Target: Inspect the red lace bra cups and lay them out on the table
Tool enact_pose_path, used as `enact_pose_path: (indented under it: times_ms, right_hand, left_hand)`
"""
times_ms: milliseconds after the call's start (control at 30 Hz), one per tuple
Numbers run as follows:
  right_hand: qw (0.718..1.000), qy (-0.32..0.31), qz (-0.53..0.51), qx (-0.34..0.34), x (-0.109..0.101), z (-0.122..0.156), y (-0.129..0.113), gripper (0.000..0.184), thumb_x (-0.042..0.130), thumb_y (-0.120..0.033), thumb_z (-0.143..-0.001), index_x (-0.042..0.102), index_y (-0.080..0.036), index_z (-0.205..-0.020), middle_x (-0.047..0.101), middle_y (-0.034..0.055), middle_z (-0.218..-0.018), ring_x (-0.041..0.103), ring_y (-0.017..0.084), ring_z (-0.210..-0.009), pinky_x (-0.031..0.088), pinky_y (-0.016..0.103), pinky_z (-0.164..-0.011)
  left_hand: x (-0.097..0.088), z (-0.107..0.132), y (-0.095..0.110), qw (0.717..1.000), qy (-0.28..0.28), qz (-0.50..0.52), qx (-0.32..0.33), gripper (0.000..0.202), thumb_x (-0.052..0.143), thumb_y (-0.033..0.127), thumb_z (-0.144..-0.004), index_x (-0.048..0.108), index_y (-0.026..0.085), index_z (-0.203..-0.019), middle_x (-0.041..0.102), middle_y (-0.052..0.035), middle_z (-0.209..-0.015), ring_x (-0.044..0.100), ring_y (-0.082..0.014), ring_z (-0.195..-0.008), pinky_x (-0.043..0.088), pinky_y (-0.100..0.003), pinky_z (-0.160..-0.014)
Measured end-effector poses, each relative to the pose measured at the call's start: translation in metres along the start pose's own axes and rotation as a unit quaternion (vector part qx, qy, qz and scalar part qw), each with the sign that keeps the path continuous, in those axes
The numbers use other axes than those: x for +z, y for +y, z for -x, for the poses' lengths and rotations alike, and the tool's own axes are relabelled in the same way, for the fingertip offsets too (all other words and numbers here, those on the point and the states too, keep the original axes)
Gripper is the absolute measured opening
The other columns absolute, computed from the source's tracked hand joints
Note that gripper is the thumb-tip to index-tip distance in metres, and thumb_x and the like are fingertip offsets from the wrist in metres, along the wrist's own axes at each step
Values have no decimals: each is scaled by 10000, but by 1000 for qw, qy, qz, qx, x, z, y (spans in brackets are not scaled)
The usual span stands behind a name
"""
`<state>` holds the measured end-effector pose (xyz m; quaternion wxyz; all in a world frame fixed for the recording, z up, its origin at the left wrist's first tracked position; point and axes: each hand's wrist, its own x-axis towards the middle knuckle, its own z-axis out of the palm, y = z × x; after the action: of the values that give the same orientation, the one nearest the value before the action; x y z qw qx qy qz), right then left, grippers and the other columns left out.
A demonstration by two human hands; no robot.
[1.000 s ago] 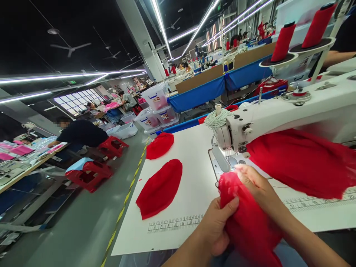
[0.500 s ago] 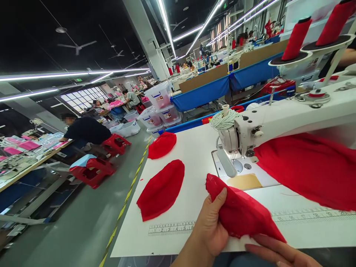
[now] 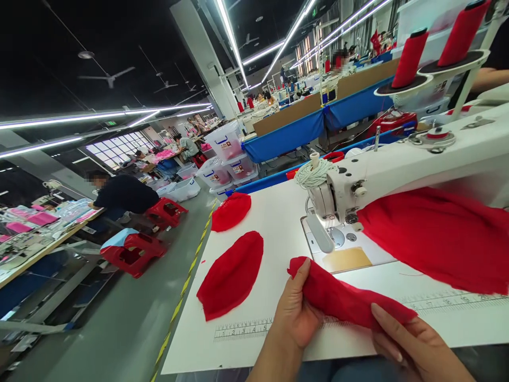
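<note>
1) The left hand point(image 3: 296, 313) has its grip clamped, thumb on top, on the left end of a long, folded strip of thin red cloth point(image 3: 338, 294)
2) The right hand point(image 3: 413, 339) has its grip clamped on this strip near its right end
3) The strip is above the near part of the flat white worktop point(image 3: 278, 228), in front of the white sewing machine point(image 3: 397, 170)
4) 2 leaf-shaped red cloth pieces point(image 3: 233, 276) lie to the left

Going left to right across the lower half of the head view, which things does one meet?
Workbench, nearer red stool, striped floor tape, nearer flat red piece, left hand, right hand. The held red cloth overlaps both hands, so is unplaced.
</note>
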<state>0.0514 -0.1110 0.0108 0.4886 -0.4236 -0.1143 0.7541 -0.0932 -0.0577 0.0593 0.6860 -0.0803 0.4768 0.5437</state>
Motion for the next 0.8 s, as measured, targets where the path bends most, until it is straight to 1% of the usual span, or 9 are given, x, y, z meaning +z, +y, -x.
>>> enact_pose_path:
  times_ms: [100,167,267,333,400,467,567,667,800]
  right_hand:
    - [998,-6,53,-23,-11,-10,5,619,846,-608,-608,421,-176,-481,334,-46,-471,286,75,-492,345,199,-467]
    - [997,16,60,-49,-17,-14,6,562,847,-606,-598,496,-179,-504,340,-50,-462,292,78,-473,351,199,-453]
    - [996,40,58,-62,-19,-15,1,431,879,-564,-535,658,-215,-658,465,-27,-521,450,129,-517,445,228,-506]
    - [995,28,79,-52,-16,-14,-3,435,877,-562,-520,693,-230,-734,501,-21,-543,492,157,-538,470,257,-529]
    - [993,1,111,-46,-11,-13,-6,445,841,-602,-575,672,-218,-724,413,-46,-478,373,122,-462,410,249,-485]
    - [990,-19,130,-47,-6,-12,-8,493,779,-647,-659,572,-201,-624,330,-62,-443,247,95,-454,329,234,-471]
    - [991,-22,122,-55,3,-10,-11,607,713,-698,-709,402,-200,-555,371,-40,-464,253,98,-498,274,231,-496]
    - [989,-16,125,-82,7,-11,-11,621,706,-715,-708,392,-203,-550,377,-38,-473,253,104,-508,257,239,-491]
    - [988,16,90,-126,-1,-13,-9,561,785,-622,-696,446,-198,-556,355,-51,-496,273,97,-509,311,218,-473]
  left_hand:
    - [1,-5,3,1000,13,14,20,107,652,121,-870,628,106,-767,719,-68,-702,690,-161,-589,594,-265,-588]
    - [3,-8,8,999,28,32,33,155,622,102,-885,619,108,-730,707,-59,-657,683,-154,-557,587,-251,-557]
    - [6,-11,20,995,52,44,66,238,568,59,-903,599,112,-673,681,-41,-601,665,-134,-514,569,-220,-528]
    - [7,-12,26,995,57,41,77,248,569,58,-902,598,113,-661,675,-37,-595,660,-134,-504,560,-216,-513]
    - [6,-15,28,995,49,36,74,220,593,82,-897,607,111,-679,682,-45,-616,667,-143,-519,569,-227,-531]
    - [4,-18,26,996,35,34,70,174,616,101,-891,617,104,-717,697,-55,-652,681,-148,-552,589,-243,-578]
    - [-1,-24,20,996,27,35,77,92,638,108,-880,630,95,-789,715,-60,-707,702,-152,-615,604,-251,-635]
    - [-4,-27,20,995,42,41,85,53,658,95,-862,634,102,-815,714,-45,-715,704,-148,-628,604,-249,-651]
    - [-3,-22,28,993,61,58,82,147,606,63,-885,613,112,-747,693,-29,-677,683,-120,-587,579,-205,-617]
